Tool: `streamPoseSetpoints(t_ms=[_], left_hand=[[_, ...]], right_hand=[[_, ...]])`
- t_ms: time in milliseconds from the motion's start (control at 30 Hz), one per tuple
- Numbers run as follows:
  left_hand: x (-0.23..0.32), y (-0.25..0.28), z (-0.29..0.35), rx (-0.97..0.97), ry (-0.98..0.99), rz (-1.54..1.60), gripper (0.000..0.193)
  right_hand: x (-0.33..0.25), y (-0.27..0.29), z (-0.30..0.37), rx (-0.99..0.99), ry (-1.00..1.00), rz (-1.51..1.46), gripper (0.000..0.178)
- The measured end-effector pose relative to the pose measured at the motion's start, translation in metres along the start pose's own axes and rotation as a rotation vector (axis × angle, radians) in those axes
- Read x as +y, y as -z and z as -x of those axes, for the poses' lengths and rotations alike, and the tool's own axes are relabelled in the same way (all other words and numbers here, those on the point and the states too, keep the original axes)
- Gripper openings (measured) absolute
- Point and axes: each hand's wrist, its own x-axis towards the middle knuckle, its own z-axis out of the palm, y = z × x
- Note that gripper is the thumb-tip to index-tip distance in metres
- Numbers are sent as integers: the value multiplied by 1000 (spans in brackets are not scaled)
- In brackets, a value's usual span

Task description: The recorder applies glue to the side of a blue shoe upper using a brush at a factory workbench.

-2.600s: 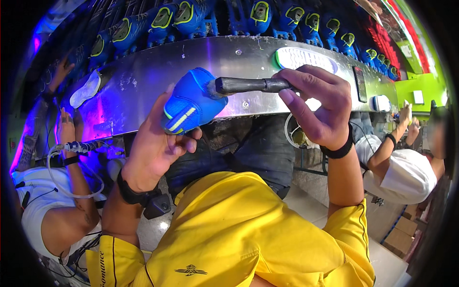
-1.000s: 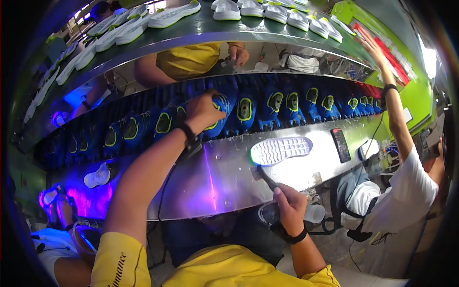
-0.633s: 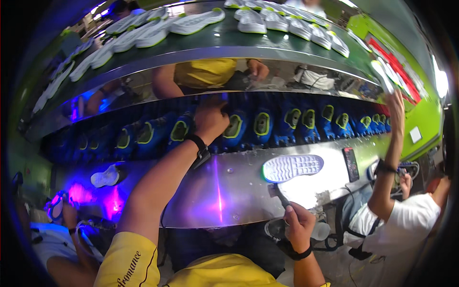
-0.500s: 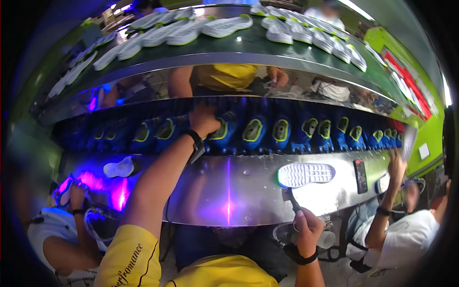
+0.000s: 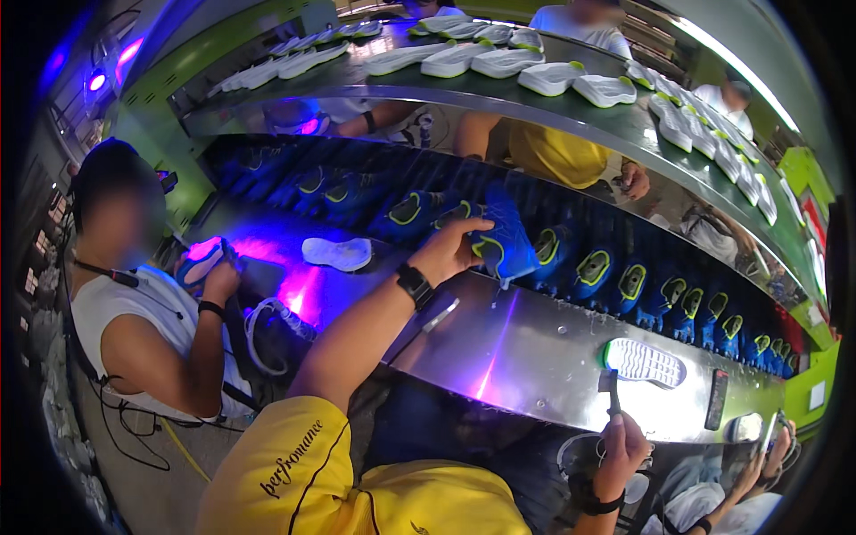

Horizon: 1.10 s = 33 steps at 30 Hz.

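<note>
My left hand (image 5: 453,250) grips a blue shoe upper (image 5: 510,239) with a yellow-green collar, held tilted above the row on the dark conveyor. In my right hand (image 5: 622,453), near the bench's front edge, is a dark-handled brush (image 5: 613,394), its head upward. Just beyond the brush lies a white shoe sole (image 5: 649,364), tread side up, with a green edge at one end. More blue shoe uppers (image 5: 592,269) stand along the conveyor on either side of the lifted one.
A metal bench (image 5: 526,357) runs in front of me. On it are another white sole (image 5: 337,254) and a dark remote-like device (image 5: 716,399). White soles (image 5: 553,78) line the upper shelf. A person (image 5: 160,330) works at left under purple light, another (image 5: 736,499) at right.
My left hand has lifted a blue shoe upper out of the row toward me. The view has swung left. My right hand still holds the brush near the sole.
</note>
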Motion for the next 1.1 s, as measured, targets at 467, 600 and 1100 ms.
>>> streamPoseSetpoints(t_ms=[467, 600, 1100], left_hand=[[-67, 5, 160, 154, -749, -1107, 91], [-94, 13, 192, 109, -789, -1196, 86], [-124, 42, 244, 84, -967, -1440, 71]], right_hand=[[-11, -71, 9, -262, -50, 118, 30], [-3, -94, 8, -388, -198, 19, 28], [26, -168, 36, -468, -140, 211, 28]])
